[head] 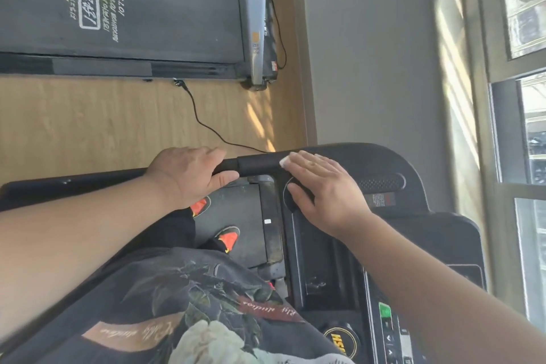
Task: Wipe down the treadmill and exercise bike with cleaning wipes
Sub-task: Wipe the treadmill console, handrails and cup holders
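Note:
The head view is turned sideways. I stand on a black treadmill [384, 162]. My left hand [189, 176] grips its black handrail [254, 164], fingers curled over the bar and thumb under it. My right hand [322, 186] lies flat with straight fingers on the console end of the rail, pressing a white wipe [284, 161]. Only a corner of the wipe shows past my fingers. The console panel [390, 331] with a green button and arrow keys is at the bottom right.
A second treadmill [153, 18] with white belt markings lies on the wood floor at the top left. A black cable [204, 124] runs from it across the floor. A grey wall and sunlit windows [526, 133] are beyond the console. My orange-and-black shoes [227, 238] stand on the belt.

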